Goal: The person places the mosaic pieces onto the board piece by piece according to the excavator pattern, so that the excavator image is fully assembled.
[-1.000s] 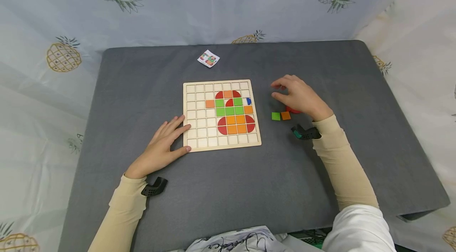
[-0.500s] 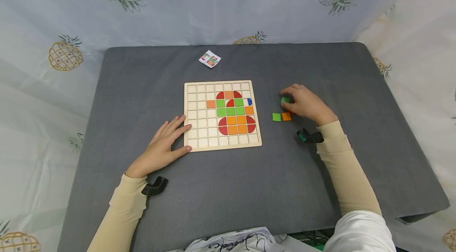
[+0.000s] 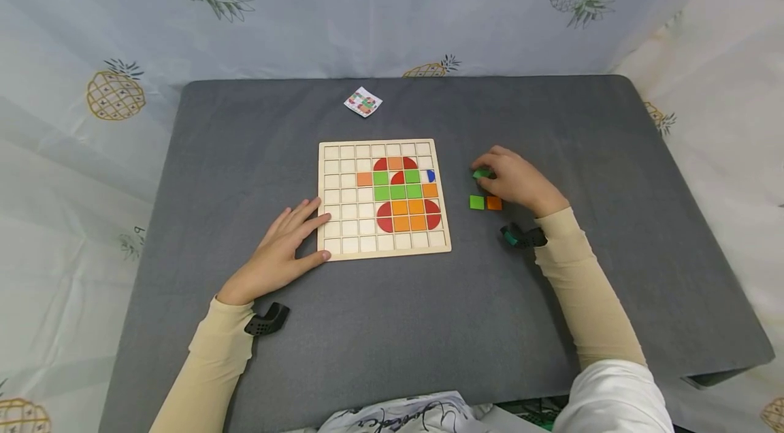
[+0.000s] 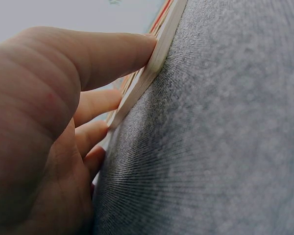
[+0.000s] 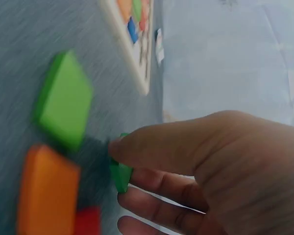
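Note:
My left hand [image 3: 275, 259] rests at the left edge of a square wooden grid board [image 3: 349, 239], fingers spread. In the left wrist view, its thumb [image 4: 122, 51] touches the board's pale rim [image 4: 159, 54]. Several red, orange and green tiles and one small blue piece [image 3: 431, 176] fill cells on the board's right half. To the right of the board, my right hand [image 3: 517, 178] pinches a green tile [image 5: 121, 175] between thumb and fingers. Beside that hand lie a second green tile [image 3: 476, 202] and an orange tile [image 3: 493, 203]. Part of a red piece [image 5: 88, 221] shows in the right wrist view.
A small card [image 3: 363, 102] with a coloured pattern lies behind the board. The grey-covered table [image 3: 392, 324] ends at a curtain [image 3: 343, 11] printed with pineapples. Black cameras are strapped to both wrists.
My right hand has come down onto a green tile, gripped it, and moved it slightly left. The left hand has stayed at the board's edge.

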Tool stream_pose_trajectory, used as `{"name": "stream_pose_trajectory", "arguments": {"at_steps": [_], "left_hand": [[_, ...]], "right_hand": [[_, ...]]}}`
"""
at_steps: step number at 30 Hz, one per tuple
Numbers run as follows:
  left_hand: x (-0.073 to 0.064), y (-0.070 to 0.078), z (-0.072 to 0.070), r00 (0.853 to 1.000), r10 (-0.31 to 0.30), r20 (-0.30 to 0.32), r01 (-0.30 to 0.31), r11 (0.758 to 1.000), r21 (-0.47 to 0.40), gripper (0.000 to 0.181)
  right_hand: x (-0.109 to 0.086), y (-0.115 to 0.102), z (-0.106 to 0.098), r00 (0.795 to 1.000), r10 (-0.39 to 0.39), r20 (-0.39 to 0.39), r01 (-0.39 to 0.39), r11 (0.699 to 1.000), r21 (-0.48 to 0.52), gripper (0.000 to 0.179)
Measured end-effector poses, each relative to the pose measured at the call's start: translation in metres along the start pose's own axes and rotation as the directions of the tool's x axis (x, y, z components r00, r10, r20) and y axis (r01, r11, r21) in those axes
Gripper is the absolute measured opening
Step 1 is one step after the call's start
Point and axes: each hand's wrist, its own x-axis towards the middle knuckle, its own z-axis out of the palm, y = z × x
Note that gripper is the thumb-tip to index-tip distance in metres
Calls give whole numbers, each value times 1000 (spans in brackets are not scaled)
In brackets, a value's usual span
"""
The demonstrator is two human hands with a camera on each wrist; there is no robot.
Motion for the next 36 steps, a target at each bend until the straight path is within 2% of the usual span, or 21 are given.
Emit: {"name": "stream_pose_trajectory", "arguments": {"at_steps": [6,10,15,21,29,36], "left_hand": [[-1,0,0,1000,-1,5,1,1000,-4,70],[-1,-1,0,1000,3,8,-3,1000,-2,70],[-2,-1,0,1000,-1,10,1,1000,4,70],[-2,0,-2,1000,-4,15,4,1000,6,70],[-2,0,-3,1000,-9,17,9,1000,1,70],[-2,-1,-2,1000,3,7,-3,1000,-1,71]], "right_hand": [[16,-26,-4,997,-76,-21,77,996,39,28],[27,-53,-5,986,-164,-16,165,984,68,30],[41,-87,-1,962,-272,-18,272,957,102,28],[59,-122,9,921,-386,-52,389,912,126,26],[80,-156,30,869,-491,-60,493,870,20,27],[91,-169,41,860,-510,24,511,858,-54,27]]}}
